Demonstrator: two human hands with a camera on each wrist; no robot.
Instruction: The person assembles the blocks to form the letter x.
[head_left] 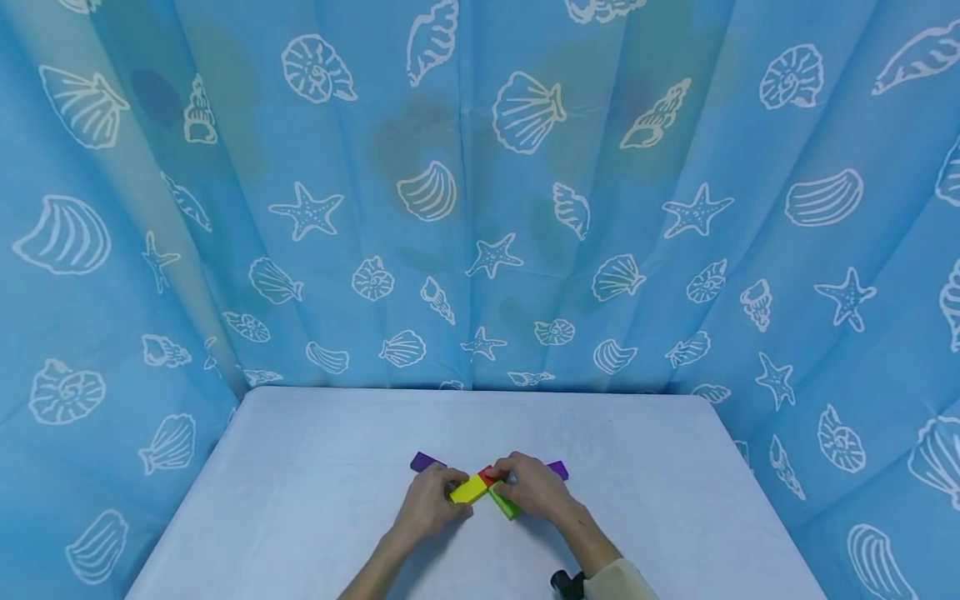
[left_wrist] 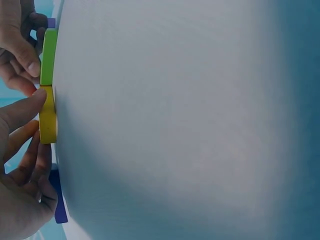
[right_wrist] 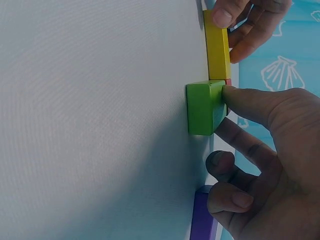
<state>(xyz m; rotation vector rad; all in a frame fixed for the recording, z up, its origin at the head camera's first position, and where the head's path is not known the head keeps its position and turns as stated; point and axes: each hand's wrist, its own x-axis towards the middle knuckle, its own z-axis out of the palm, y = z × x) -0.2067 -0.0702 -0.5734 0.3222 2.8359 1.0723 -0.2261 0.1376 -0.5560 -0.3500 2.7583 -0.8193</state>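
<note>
R sleeve (head_left: 618, 581), R fingers (head_left: 517, 463), hold unclear, L fingers (head_left: 453, 476) clamped on yellow blk (head_left: 470, 490), tbl sides (head_left: 742, 479) well off

Head view's nice and bright, wrist cams kinda dim, soft shadow lower left across the flat white tabletop (left_wrist: 175, 100).

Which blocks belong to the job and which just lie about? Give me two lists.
In the job:
yellow block, in the left hand
green block, at the right hand
red block

Apparently lying about:
left purple block
right purple block
</note>
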